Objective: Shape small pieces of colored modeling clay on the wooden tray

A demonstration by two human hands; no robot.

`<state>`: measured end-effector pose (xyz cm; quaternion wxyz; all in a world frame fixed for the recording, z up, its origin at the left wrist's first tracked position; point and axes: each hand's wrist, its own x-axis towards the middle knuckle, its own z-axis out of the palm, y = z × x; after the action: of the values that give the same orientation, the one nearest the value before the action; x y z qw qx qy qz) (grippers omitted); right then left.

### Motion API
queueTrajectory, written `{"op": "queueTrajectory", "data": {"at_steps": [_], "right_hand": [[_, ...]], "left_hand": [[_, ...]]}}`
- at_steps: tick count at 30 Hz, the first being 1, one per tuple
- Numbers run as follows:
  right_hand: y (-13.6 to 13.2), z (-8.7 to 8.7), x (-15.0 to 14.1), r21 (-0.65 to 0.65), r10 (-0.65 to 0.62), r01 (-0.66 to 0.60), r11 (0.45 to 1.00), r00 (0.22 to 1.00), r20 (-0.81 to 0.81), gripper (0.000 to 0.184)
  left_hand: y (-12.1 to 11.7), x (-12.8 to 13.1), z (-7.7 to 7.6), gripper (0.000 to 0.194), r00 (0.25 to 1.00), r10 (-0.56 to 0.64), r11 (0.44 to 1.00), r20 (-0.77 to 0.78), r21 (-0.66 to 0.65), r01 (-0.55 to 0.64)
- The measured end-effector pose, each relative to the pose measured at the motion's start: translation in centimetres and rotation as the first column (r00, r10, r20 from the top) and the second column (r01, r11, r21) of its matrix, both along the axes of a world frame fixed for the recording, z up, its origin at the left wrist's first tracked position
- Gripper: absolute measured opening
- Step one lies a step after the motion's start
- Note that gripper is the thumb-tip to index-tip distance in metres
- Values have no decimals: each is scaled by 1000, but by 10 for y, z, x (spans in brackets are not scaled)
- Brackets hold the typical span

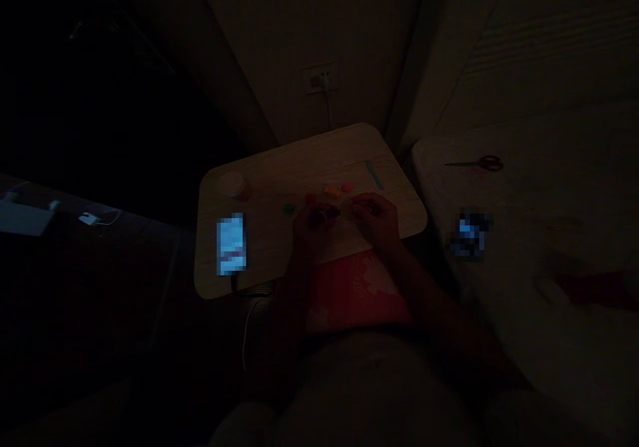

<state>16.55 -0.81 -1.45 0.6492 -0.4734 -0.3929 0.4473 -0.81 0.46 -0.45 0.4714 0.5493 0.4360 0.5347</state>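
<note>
In dim light my left hand (pixel 314 222) is over the near part of a small wooden table, its fingers curled together. A dark bit shows at its fingertips, too dim to name. To its right, my right hand (pixel 375 213) has thumb and fingers drawn into a pinch; what they hold, if anything, is hidden. The two hands are slightly apart. Just beyond them lie small soft-looking lumps: a red one (pixel 310 198), a yellow-orange one (pixel 332 191) and a pink one (pixel 347 186). A green lump (pixel 288 209) lies left of my left hand.
The table (pixel 269 167) also bears a round tub (pixel 233 186), a lit, blurred phone (pixel 231 244) with a cable, and a teal strip (pixel 375 175). Scissors (pixel 482 163) and a second blurred lit device (pixel 470 237) lie on the pale surface at right. A wall socket (pixel 319 78) holds a plug.
</note>
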Motion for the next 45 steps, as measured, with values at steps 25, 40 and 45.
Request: {"op": "queueTrajectory", "data": {"at_steps": [25,40,45], "right_hand": [[-10,9,4,72,108,-121,990,982,158,14],[-7,7,4,41,102,-111,993,979,177,11],[-7,8,5,51,114,-125,991,977,182,11]], "left_hand": [[-3,-1,3,25,989,2,1000,-149,30,3],[-6,-1,7,23,977,-42,998,-207,31,49],[-6,-1,5,24,980,-38,998,-195,50,48]]}}
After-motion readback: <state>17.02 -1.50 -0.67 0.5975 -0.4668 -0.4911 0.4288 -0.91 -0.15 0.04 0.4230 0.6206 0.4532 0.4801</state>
